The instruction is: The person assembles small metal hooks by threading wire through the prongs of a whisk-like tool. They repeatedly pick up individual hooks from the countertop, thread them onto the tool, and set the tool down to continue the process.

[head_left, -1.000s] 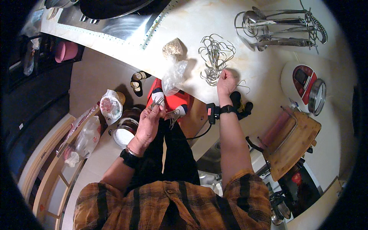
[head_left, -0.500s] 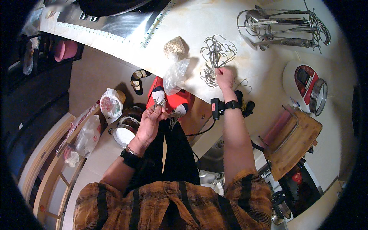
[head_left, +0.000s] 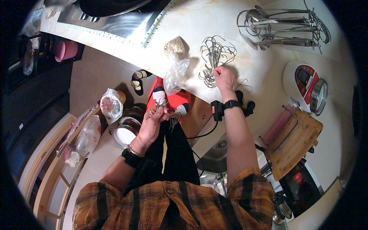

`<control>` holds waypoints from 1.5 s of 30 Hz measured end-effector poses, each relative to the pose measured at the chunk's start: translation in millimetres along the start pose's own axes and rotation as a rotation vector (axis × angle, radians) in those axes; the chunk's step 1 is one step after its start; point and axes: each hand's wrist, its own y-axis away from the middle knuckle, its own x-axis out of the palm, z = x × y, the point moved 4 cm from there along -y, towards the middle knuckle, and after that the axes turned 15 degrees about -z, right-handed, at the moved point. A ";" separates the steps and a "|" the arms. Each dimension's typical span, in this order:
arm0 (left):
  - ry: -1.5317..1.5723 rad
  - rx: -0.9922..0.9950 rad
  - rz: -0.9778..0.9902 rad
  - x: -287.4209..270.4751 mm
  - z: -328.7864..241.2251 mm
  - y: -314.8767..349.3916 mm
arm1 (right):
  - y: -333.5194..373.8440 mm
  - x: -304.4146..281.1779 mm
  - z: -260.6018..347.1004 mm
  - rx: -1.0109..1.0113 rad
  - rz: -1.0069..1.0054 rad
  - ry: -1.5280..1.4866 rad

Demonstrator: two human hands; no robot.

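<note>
A loose pile of thin metal S-hooks (head_left: pixel 215 53) lies on the pale counter, their curved ends spread out at both sides. My right hand (head_left: pixel 225 78) is closed in a pinch at the near end of this pile, its fingertips against the hooks. Exactly which hook the fingers grip is hard to make out. Over the counter's edge, above my legs, my left hand (head_left: pixel 153 119) is closed around a bunch of similar metal hooks (head_left: pixel 162 102). Some hook ends stick out past its fingers, and more hang below near the little finger. A single hook (head_left: pixel 244 85) lies just right of my right wrist.
Left of the pile sits a clear plastic bag (head_left: pixel 174 48) of pale bits. A rack of steel ladles and utensils (head_left: pixel 283 28) lies far right. Further near are a white-and-red appliance (head_left: pixel 297 82), a wooden board (head_left: pixel 297 143) and a sink (head_left: pixel 211 159). A pot (head_left: pixel 124 136) stands lower left.
My right hand has shifted slightly left and its fingers have turned a little at the pile. The left hand with its hooks has moved slightly right.
</note>
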 end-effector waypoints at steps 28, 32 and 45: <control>-0.092 -0.015 -0.014 6.9 7.9 -5.2 | 4.2 -4.5 26.0 -0.354 0.085 0.253; -0.116 -0.053 -0.005 7.7 10.0 -12.1 | 14.9 -10.6 25.3 -0.493 0.127 0.278; -0.306 -0.076 -0.001 46.6 27.4 -35.7 | 4.8 -7.7 16.3 -0.397 0.121 0.256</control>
